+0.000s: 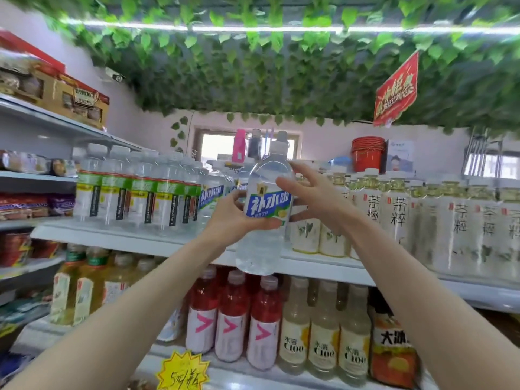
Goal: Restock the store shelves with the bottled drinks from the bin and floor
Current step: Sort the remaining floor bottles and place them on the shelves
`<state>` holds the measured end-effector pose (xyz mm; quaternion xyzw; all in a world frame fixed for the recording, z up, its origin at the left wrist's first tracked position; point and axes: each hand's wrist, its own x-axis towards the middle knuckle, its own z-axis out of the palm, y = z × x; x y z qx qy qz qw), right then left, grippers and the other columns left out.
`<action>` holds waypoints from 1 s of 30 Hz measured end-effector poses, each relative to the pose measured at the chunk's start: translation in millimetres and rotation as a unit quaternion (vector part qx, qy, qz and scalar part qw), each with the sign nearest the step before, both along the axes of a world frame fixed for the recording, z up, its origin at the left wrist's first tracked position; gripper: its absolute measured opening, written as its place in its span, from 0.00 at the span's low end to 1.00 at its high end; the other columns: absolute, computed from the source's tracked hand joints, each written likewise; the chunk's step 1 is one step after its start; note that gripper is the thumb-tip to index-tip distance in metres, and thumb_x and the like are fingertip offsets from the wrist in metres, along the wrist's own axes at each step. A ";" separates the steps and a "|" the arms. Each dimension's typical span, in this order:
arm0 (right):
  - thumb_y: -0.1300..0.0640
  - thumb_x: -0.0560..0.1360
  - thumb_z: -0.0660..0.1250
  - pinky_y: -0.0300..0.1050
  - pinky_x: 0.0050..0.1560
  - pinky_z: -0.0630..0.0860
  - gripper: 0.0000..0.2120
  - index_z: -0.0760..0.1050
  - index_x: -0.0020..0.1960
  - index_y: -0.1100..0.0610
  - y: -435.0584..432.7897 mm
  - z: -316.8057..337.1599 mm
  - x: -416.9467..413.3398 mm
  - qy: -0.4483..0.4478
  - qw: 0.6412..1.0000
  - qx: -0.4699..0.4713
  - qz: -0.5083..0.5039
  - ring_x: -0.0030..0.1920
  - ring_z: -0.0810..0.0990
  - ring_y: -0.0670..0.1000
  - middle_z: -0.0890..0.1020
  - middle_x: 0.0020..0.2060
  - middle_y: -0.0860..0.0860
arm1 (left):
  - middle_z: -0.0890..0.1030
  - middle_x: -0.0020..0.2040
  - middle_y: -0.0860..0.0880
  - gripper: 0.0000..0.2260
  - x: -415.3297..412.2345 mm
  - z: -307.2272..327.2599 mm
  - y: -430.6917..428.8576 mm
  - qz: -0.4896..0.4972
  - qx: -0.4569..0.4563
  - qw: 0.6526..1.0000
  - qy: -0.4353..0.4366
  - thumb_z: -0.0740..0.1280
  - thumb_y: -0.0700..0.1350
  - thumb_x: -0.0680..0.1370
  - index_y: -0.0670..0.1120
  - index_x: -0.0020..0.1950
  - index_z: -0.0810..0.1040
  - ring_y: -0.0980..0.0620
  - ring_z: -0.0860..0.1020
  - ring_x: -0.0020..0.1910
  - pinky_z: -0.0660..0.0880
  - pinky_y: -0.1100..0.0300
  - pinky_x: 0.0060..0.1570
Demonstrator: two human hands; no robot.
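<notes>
Now the left hand (239, 218) is gripping the bottle (264, 209) mid-frame; the right hand (312, 195), spread open, is touching it; next, it is likely needing a gap on the shelf (126, 237).

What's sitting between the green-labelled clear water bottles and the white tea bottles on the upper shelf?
Blue-labelled clear bottles, partly hidden by the held matching bottle; head view.

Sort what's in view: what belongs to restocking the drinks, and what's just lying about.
Job: blue-label bottle; left hand gripping it; right hand, fingers spread beside it; matching bottles; white shelf.
Lying about: red bucket; red hanging sign; yellow price tag; boxed snacks.
</notes>
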<state>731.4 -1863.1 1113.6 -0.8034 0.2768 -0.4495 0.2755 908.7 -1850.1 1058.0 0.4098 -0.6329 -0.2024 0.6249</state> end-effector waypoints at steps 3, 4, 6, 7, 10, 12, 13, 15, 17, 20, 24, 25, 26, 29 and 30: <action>0.49 0.76 0.66 0.48 0.42 0.82 0.31 0.58 0.76 0.47 -10.4 6.6 7.2 -0.020 1.000 -0.014 0.000 0.46 0.84 0.51 0.83 0.49 0.53 | 0.83 0.50 0.49 0.37 3.0 7.4 -17.1 0.000 0.003 1.000 -0.001 0.83 0.49 0.55 0.47 0.61 0.74 0.52 0.81 0.51 0.75 0.56 0.54; 0.50 0.76 0.66 0.46 0.40 0.82 0.31 0.58 0.76 0.47 -13.7 8.7 9.9 -0.024 1.000 -0.016 0.000 0.45 0.84 0.50 0.83 0.50 0.54 | 0.83 0.50 0.49 0.37 4.9 9.2 -24.3 -0.001 0.000 1.000 -0.001 0.83 0.48 0.55 0.47 0.61 0.73 0.52 0.81 0.51 0.76 0.54 0.55; 0.51 0.77 0.66 0.43 0.37 0.81 0.31 0.57 0.76 0.47 -23.2 12.3 16.7 -0.030 0.999 -0.018 0.001 0.44 0.84 0.50 0.82 0.51 0.56 | 0.83 0.50 0.49 0.38 9.3 12.9 -39.5 -0.004 -0.005 1.000 0.002 0.83 0.49 0.55 0.48 0.61 0.73 0.51 0.82 0.50 0.76 0.52 0.57; 0.52 0.77 0.66 0.42 0.37 0.80 0.31 0.57 0.77 0.48 -28.0 13.2 19.6 -0.035 0.999 -0.019 0.001 0.45 0.84 0.50 0.82 0.52 0.56 | 0.83 0.50 0.49 0.39 10.9 14.4 -45.8 -0.008 -0.006 1.000 0.005 0.83 0.49 0.55 0.48 0.62 0.72 0.52 0.82 0.50 0.76 0.52 0.57; 0.52 0.78 0.65 0.41 0.37 0.80 0.31 0.56 0.77 0.47 -45.6 14.9 29.5 -0.055 0.998 -0.025 -0.011 0.45 0.84 0.48 0.80 0.56 0.57 | 0.83 0.51 0.49 0.38 17.5 20.4 -69.3 -0.019 -0.010 1.000 0.005 0.83 0.47 0.57 0.47 0.63 0.71 0.52 0.81 0.50 0.76 0.53 0.56; 0.52 0.78 0.64 0.39 0.36 0.80 0.31 0.56 0.77 0.47 -55.6 13.1 34.3 -0.064 0.997 -0.026 -0.023 0.43 0.84 0.46 0.81 0.54 0.56 | 0.82 0.51 0.50 0.35 20.5 21.9 -81.1 -0.020 -0.015 1.000 -0.005 0.82 0.46 0.58 0.47 0.62 0.73 0.53 0.81 0.49 0.77 0.56 0.52; 0.52 0.78 0.64 0.39 0.35 0.80 0.30 0.56 0.77 0.47 -61.8 12.3 37.2 -0.065 0.997 -0.027 -0.031 0.43 0.84 0.46 0.81 0.53 0.56 | 0.82 0.50 0.51 0.33 22.1 21.7 -87.3 -0.024 -0.017 1.000 -0.011 0.82 0.46 0.58 0.46 0.60 0.74 0.54 0.81 0.48 0.77 0.59 0.49; 0.51 0.78 0.64 0.40 0.36 0.80 0.30 0.57 0.77 0.47 -72.7 9.4 41.7 -0.063 0.997 -0.027 -0.044 0.44 0.84 0.48 0.81 0.52 0.56 | 0.83 0.46 0.53 0.26 24.9 18.2 -97.5 -0.033 -0.020 0.999 -0.022 0.81 0.45 0.60 0.48 0.55 0.76 0.58 0.81 0.45 0.75 0.66 0.42; 0.50 0.78 0.64 0.43 0.37 0.81 0.29 0.58 0.76 0.46 -80.8 7.1 44.0 -0.059 0.996 -0.030 -0.056 0.46 0.84 0.50 0.82 0.52 0.56 | 0.83 0.42 0.55 0.19 25.8 13.9 -104.1 -0.037 -0.025 0.999 -0.025 0.81 0.43 0.62 0.51 0.48 0.77 0.63 0.80 0.39 0.73 0.72 0.36; 0.49 0.78 0.64 0.50 0.42 0.83 0.27 0.60 0.75 0.45 -91.9 6.4 47.7 -0.056 0.995 -0.032 -0.082 0.46 0.84 0.52 0.83 0.50 0.56 | 0.83 0.40 0.55 0.17 28.4 10.8 -113.5 -0.042 -0.024 0.998 -0.030 0.80 0.43 0.63 0.51 0.46 0.78 0.65 0.79 0.36 0.72 0.74 0.33; 0.48 0.78 0.63 0.52 0.43 0.83 0.27 0.60 0.75 0.45 -101.3 7.7 50.7 -0.045 0.991 -0.036 -0.118 0.45 0.84 0.52 0.82 0.50 0.56 | 0.83 0.41 0.55 0.16 29.8 10.6 -120.3 -0.044 -0.028 0.998 -0.046 0.79 0.45 0.65 0.50 0.48 0.78 0.64 0.79 0.37 0.71 0.76 0.33; 0.47 0.78 0.63 0.51 0.43 0.83 0.27 0.60 0.75 0.45 -103.7 8.0 52.5 -0.043 0.991 -0.037 -0.123 0.45 0.84 0.51 0.82 0.50 0.56 | 0.83 0.41 0.55 0.16 31.7 9.9 -121.9 -0.045 -0.032 0.997 -0.049 0.79 0.46 0.65 0.50 0.49 0.78 0.63 0.79 0.38 0.71 0.76 0.33; 0.47 0.79 0.62 0.49 0.42 0.83 0.26 0.60 0.75 0.45 -105.4 8.0 53.7 -0.040 0.990 -0.037 -0.128 0.44 0.84 0.50 0.82 0.50 0.56 | 0.82 0.42 0.55 0.16 33.4 8.8 -123.1 -0.047 -0.034 0.997 -0.053 0.78 0.46 0.66 0.50 0.50 0.78 0.62 0.79 0.39 0.71 0.76 0.34; 0.47 0.79 0.62 0.47 0.40 0.83 0.25 0.61 0.74 0.45 -110.3 6.4 56.7 -0.043 0.989 -0.030 -0.141 0.44 0.84 0.49 0.81 0.52 0.56 | 0.83 0.46 0.54 0.17 41.2 5.7 -126.2 -0.061 -0.026 0.995 -0.069 0.77 0.47 0.68 0.48 0.55 0.79 0.57 0.80 0.46 0.75 0.69 0.45; 0.48 0.79 0.62 0.46 0.39 0.82 0.25 0.61 0.74 0.45 -112.3 4.9 57.6 -0.047 0.988 -0.027 -0.142 0.45 0.84 0.49 0.81 0.52 0.56 | 0.83 0.48 0.54 0.17 44.3 4.4 -126.8 -0.068 -0.021 0.995 -0.075 0.76 0.46 0.69 0.48 0.56 0.79 0.55 0.80 0.49 0.75 0.65 0.49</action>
